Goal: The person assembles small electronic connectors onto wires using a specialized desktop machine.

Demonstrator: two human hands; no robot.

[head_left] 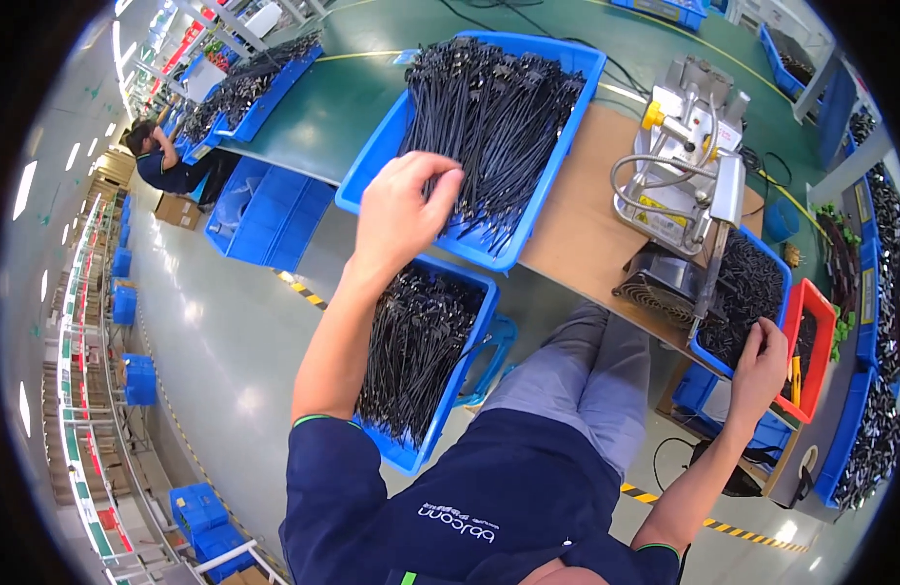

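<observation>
Two hands at work | large blue plastic tray [567, 58] heaped with long black cable ties [489, 117], on the brown counter [577, 224] | left hand [403, 210] over its near end, fingers [440, 180] curled down into the ties, grip unclear | right hand [759, 363] on small blue bin [711, 353], fingers closed over its rim

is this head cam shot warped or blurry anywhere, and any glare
Head view: strong fisheye, so the big blue tray and green floor lines bow toward a black rim; sharp at the centre, where the left hand and the cable ties read clearly; the right hand is slightly soft; ceiling lights glare on the glossy floor at left.
</observation>
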